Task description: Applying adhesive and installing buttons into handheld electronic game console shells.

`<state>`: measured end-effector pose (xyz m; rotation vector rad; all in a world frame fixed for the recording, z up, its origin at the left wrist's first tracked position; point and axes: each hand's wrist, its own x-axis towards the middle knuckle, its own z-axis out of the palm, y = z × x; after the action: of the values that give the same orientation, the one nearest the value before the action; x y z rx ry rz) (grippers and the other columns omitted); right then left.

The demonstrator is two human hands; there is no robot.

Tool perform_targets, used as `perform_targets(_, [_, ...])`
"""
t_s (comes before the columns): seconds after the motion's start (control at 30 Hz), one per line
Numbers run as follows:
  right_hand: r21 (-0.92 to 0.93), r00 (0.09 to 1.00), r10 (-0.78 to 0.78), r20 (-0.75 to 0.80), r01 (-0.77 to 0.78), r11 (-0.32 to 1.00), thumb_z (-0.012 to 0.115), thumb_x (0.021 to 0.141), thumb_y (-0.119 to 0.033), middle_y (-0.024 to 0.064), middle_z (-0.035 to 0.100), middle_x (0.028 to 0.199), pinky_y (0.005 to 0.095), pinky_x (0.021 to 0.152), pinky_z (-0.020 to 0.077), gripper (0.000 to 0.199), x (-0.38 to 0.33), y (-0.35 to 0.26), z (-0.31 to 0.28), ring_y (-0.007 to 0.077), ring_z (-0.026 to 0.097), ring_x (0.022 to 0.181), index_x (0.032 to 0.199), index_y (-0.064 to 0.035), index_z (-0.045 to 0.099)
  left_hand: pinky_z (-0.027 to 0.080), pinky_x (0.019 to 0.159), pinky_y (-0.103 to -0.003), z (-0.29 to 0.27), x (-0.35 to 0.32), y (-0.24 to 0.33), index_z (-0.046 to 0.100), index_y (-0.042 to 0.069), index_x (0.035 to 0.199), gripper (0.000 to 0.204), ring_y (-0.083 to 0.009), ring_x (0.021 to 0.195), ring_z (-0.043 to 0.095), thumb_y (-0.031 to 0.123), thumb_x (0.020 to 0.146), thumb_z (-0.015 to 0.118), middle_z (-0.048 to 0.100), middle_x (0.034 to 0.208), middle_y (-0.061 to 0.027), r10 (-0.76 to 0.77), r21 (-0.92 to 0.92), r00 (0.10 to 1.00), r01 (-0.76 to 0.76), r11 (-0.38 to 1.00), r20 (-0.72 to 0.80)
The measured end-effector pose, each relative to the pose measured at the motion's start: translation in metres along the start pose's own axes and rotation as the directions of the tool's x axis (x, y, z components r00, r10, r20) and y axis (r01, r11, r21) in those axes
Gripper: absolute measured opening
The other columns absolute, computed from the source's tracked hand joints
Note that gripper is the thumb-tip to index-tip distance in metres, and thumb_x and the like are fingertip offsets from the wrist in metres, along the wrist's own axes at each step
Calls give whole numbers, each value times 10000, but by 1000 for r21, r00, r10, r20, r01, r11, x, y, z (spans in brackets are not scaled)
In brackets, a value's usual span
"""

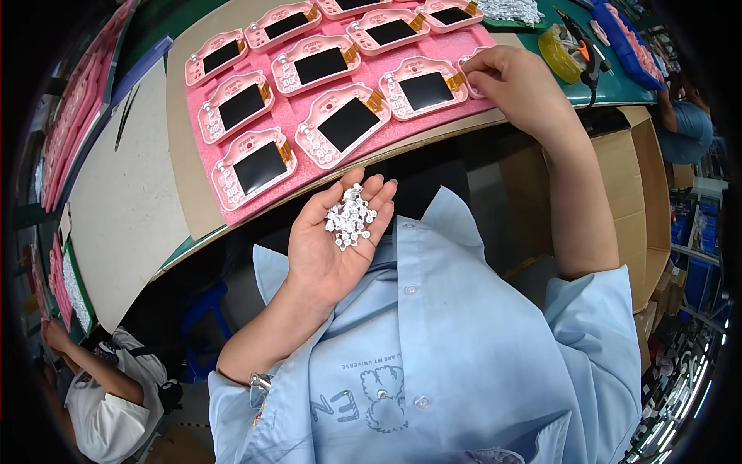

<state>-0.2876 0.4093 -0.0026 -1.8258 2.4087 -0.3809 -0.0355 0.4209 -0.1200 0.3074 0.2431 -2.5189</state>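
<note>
My left hand [325,259] is palm up and cupped in front of the table edge. In it lies a heap of small white button pieces [350,220]. My right hand [514,85] reaches over a pink shell [470,77] at the right end of the front row, mostly hidden by the fingers. Thumb and fingertips are pinched together; what they hold, if anything, is hidden. Beside it sits another pink shell [390,89] with a black screen [424,91] and an orange flex cable. Several like it stand in rows on a pink foam sheet [290,182].
A yellow tape-like roll [560,54], an orange-and-black tool [591,62] and a blue bin [630,46] of pink parts stand at right. White parts [510,11] are heaped at the back. Tweezers [126,117] lie on cardboard at left. Co-workers sit at both sides.
</note>
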Motion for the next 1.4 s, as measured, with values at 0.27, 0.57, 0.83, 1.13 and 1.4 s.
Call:
perform_targets(0.27, [442, 923, -297, -246, 379, 813, 606, 859, -11, 32, 608, 801, 192, 578, 371, 135, -52, -25, 14, 93, 477, 653, 973, 2, 676, 508, 934, -396, 5, 1, -1, 571, -4, 1162, 296, -302, 1085, 602, 151, 933, 464, 637, 1088, -170, 11, 41, 998, -8, 999, -58])
perform_targets(0.57, [389, 825, -561, -67, 539, 747, 685, 742, -13, 20, 571, 806, 268, 654, 436, 201, -80, -57, 49, 184, 513, 722, 937, -60, 675, 529, 890, -363, 0, 3, -2, 568, -18, 1170, 310, -244, 967, 631, 153, 939, 453, 644, 1079, -149, 3, 32, 996, -5, 999, 85])
perform_targets(0.83, [268, 816, -573, -74, 569, 777, 696, 738, -43, 14, 566, 824, 281, 668, 446, 180, -70, -63, 57, 189, 519, 734, 912, -76, 667, 536, 877, -353, 4, -2, -6, 544, -33, 1203, 336, -222, 943, 631, 151, 939, 446, 637, 1060, -132, -10, 4, 998, 10, 1000, 60])
perform_targets(1.13, [430, 821, -570, -33, 527, 733, 655, 757, -6, 25, 573, 773, 264, 634, 446, 161, -67, -58, 52, 176, 515, 660, 909, -57, 652, 535, 887, -360, 7, 0, -6, 532, -30, 1208, 341, -235, 967, 629, 164, 940, 448, 627, 1058, -146, 21, 79, 999, -18, 997, -37])
perform_targets(1.4, [770, 947, -320, 23, 187, 610, 592, 868, 27, 36, 601, 867, 175, 653, 404, 108, -68, -63, 40, 80, 505, 744, 968, 21, 633, 525, 912, -368, 2, 0, -3, 543, -27, 1208, 344, -271, 1027, 622, 165, 939, 450, 620, 1097, -166, -32, 30, 999, 32, 999, 14])
